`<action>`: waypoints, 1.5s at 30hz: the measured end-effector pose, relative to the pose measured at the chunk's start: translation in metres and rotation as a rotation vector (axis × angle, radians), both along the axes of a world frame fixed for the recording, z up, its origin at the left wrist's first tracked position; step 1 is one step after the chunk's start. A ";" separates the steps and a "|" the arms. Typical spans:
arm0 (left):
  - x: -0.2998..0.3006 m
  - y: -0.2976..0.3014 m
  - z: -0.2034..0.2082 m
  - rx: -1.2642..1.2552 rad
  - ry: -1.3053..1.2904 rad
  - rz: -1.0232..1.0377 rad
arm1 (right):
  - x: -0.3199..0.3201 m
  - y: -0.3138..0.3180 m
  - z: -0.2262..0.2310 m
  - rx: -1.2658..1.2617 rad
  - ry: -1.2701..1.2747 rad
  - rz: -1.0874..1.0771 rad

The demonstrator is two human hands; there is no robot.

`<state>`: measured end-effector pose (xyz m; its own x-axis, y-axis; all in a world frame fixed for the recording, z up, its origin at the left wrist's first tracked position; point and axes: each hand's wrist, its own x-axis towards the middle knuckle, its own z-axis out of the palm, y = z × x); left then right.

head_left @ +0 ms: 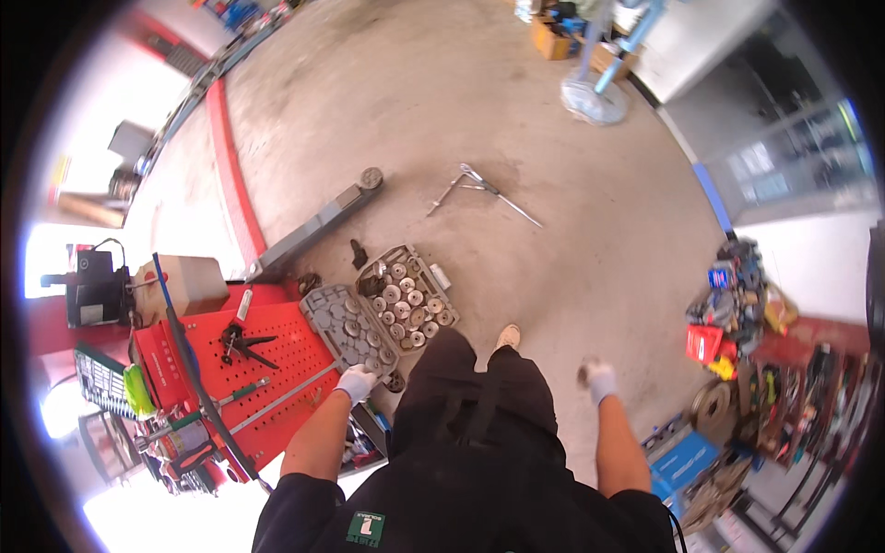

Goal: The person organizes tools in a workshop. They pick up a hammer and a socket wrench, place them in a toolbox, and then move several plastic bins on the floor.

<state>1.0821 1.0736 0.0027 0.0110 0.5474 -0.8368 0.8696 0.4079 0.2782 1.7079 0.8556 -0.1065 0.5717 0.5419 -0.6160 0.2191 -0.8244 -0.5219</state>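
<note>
My left hand [358, 382], in a white glove, is at the lower edge of the open grey case lid [350, 324], beside the red cabinet. Whether its fingers grip that edge is too small to tell. The case [407, 300] lies open on the floor with several round metal discs set in its tray. My right hand [601, 380], also gloved in white, hangs out to the right over the floor, blurred by motion. Its fingers are closed on a small dark, brownish thing [583, 374] whose kind I cannot make out.
A red perforated cabinet top [277, 355] carries a black-handled tool [241, 343] and long bars. Beyond it stretches a grey lift arm [318, 224]. A metal ratchet-like tool [481, 184] lies on the floor ahead. At right are a blue box [680, 458] and cluttered shelves [797, 401].
</note>
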 end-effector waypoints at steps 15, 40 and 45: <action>0.214 0.301 -0.067 0.156 -0.345 0.570 | -0.005 0.656 -0.051 -0.115 -0.033 0.767; 0.277 0.212 -0.213 -0.549 -0.003 1.404 | -0.076 0.860 -0.544 -0.265 -0.242 0.994; 0.279 0.243 -0.218 -0.467 -0.080 1.382 | -0.084 0.860 -0.452 -0.325 0.129 1.101</action>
